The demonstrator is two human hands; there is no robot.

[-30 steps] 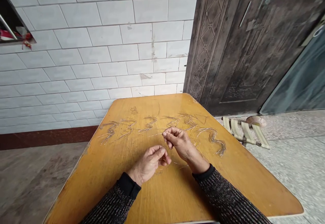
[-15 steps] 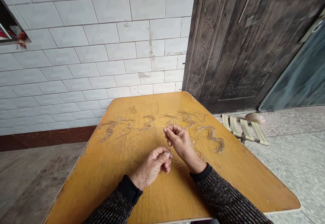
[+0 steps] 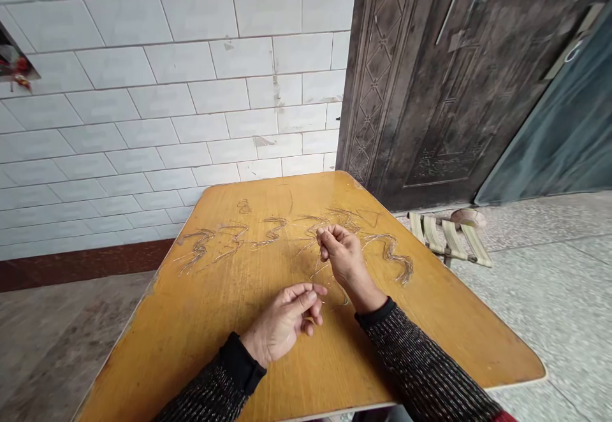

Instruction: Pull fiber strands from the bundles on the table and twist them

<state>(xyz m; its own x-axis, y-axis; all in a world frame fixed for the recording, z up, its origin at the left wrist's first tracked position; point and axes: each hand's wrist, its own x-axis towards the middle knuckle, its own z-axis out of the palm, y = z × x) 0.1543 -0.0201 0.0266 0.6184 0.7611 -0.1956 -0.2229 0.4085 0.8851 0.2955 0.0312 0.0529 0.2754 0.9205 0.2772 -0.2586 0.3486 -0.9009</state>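
Note:
A thin wire (image 3: 315, 270) runs between my two hands above the middle of the table. My left hand (image 3: 291, 317) pinches its lower end between thumb and forefinger, the other fingers loosely curled. Higher and to the right, my right hand (image 3: 343, 257) is closed in a pinch on the upper part of the wire. Bent bundles of similar wire lie around them: a wavy bundle (image 3: 394, 256) right of my right hand, another small bundle (image 3: 275, 229) beyond my hands, and one bundle (image 3: 199, 247) at the left. Some strands are partly hidden behind my right hand.
The yellow wooden table (image 3: 201, 333) stands near a white tiled wall (image 3: 201, 65). Small wire coils (image 3: 244, 206) lie toward its far edge. Right of it, a low webbed stool (image 3: 449, 237) stands on the floor before a dark carved door (image 3: 430, 103).
My hands have moved apart, the right one a little up and to the right, opening a longer stretch of wire between them. The whole view has shifted slightly.

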